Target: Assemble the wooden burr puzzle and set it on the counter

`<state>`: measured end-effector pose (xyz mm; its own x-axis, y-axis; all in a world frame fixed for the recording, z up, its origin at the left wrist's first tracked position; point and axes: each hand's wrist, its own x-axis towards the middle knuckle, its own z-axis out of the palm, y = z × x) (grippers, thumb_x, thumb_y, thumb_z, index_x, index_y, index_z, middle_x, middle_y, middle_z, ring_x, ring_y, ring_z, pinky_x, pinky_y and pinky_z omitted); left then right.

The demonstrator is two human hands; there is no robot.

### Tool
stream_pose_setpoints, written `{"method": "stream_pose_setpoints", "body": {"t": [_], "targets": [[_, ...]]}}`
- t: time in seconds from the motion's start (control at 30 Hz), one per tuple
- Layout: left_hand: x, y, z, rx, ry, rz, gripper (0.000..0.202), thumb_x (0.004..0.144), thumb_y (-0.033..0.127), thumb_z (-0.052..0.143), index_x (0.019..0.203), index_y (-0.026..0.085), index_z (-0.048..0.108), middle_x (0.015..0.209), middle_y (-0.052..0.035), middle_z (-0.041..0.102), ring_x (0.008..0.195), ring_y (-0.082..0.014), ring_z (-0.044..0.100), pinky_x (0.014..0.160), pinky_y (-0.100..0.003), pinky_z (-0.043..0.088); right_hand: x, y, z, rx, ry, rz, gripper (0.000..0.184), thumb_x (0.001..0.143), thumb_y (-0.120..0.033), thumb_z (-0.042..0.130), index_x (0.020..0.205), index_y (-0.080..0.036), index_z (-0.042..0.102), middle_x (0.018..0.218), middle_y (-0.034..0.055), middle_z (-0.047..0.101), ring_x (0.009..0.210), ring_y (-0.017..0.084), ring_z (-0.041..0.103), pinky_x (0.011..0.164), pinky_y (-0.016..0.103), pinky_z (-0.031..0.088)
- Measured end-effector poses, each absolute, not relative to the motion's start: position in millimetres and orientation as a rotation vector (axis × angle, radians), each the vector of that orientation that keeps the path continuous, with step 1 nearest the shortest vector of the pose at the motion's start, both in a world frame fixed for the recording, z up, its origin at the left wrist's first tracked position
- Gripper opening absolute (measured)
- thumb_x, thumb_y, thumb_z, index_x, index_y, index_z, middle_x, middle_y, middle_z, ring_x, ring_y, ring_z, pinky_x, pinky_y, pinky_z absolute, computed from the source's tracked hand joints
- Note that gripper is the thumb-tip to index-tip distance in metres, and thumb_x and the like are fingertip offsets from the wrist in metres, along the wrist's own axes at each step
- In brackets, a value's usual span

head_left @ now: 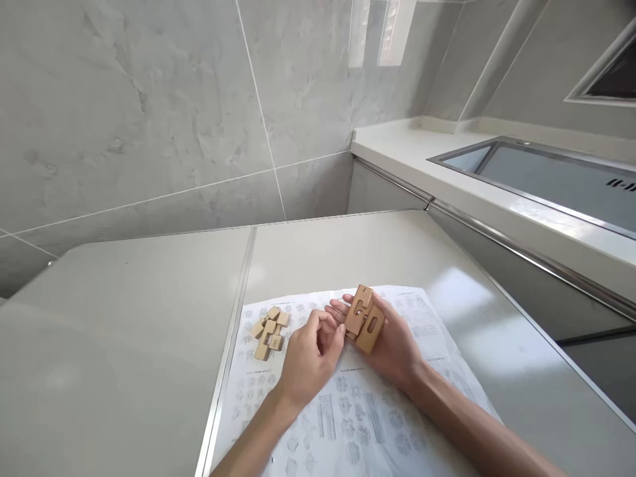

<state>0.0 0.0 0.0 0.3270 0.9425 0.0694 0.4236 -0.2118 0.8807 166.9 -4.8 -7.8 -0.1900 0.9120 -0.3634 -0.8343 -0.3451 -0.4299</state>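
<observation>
My right hand (pixel 395 348) cradles a partly assembled wooden block puzzle (pixel 365 318), its fingers wrapped under and behind the tan pieces. My left hand (pixel 311 358) sits just left of it, fingers curled inward close to the puzzle's lower edge; whether it holds a small piece is hidden. Both hands hover over a white printed instruction sheet (pixel 358 417). A small heap of loose wooden pieces (pixel 269 331) lies on the sheet's upper left part, a short way from my left hand.
The sheet lies on a pale grey countertop (pixel 124 331) with a metal seam (pixel 233 338) down its middle. Grey tiled wall behind. To the right stands a higher white counter (pixel 397 142) with a steel sink (pixel 556 179).
</observation>
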Motion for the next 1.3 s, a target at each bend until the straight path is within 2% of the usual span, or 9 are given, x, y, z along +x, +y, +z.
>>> {"method": "stream_pose_setpoints", "body": {"t": [0.1,0.37,0.63,0.8,1.03,1.3], "targets": [[0.5,-0.6,-0.7,1.831,1.305,0.826,0.024,0.101,0.043,0.055,0.088,0.024,0.048,0.061,0.0068,0.049,0.056,-0.0134,0.048,0.059,-0.026,0.041,164.7,-6.4,-7.6,-0.661,-0.167,1.827,0.041,0.095,-0.050,0.067,0.118,-0.015,0.072,0.125,0.0148,0.075,0.127,0.031,0.065,0.109,0.047,0.049],[1.7,-2.4,-2.6,1.961,1.381,0.754,0.029,0.096,0.051,0.062,0.087,0.024,0.059,0.067,0.0033,0.056,0.061,-0.0147,0.054,0.060,-0.027,0.043,162.4,-8.2,-6.5,-0.660,-0.230,1.862,0.039,0.096,-0.051,0.066,0.119,-0.019,0.071,0.131,0.0128,0.073,0.130,0.031,0.063,0.106,0.049,0.051],[2.4,-2.8,-3.8,1.959,1.377,0.788,0.026,0.095,0.049,0.062,0.086,0.024,0.061,0.066,0.0036,0.057,0.059,-0.0142,0.056,0.058,-0.027,0.045,162.8,-8.1,-4.7,-0.685,-0.217,1.871,0.042,0.096,-0.052,0.066,0.122,-0.019,0.071,0.130,0.0129,0.074,0.127,0.032,0.065,0.104,0.048,0.052],[3.5,-2.7,-1.9,1.921,1.373,0.814,0.026,0.099,0.045,0.057,0.083,0.023,0.057,0.064,0.0043,0.057,0.057,-0.0133,0.054,0.059,-0.026,0.045,162.6,-7.9,-8.4,-0.671,-0.250,1.851,0.037,0.095,-0.045,0.069,0.123,-0.020,0.071,0.133,0.0120,0.073,0.131,0.031,0.063,0.106,0.047,0.050],[2.8,-6.3,-5.6,2.052,1.401,0.776,0.033,0.092,0.057,0.064,0.097,0.025,0.060,0.069,0.0031,0.058,0.057,-0.0150,0.055,0.056,-0.028,0.046,162.9,-8.0,-8.0,-0.664,-0.236,1.857,0.038,0.095,-0.046,0.070,0.122,-0.019,0.071,0.134,0.0127,0.072,0.132,0.030,0.062,0.108,0.047,0.050],[3.5,-6.3,-8.7,2.099,1.403,0.769,0.025,0.098,0.046,0.058,0.088,0.023,0.062,0.062,0.0026,0.058,0.054,-0.0150,0.055,0.054,-0.028,0.042,161.9,-7.5,-12.3,-0.653,-0.207,1.847,0.032,0.096,-0.044,0.071,0.115,-0.019,0.073,0.138,0.0110,0.070,0.139,0.029,0.057,0.113,0.044,0.048]]}}
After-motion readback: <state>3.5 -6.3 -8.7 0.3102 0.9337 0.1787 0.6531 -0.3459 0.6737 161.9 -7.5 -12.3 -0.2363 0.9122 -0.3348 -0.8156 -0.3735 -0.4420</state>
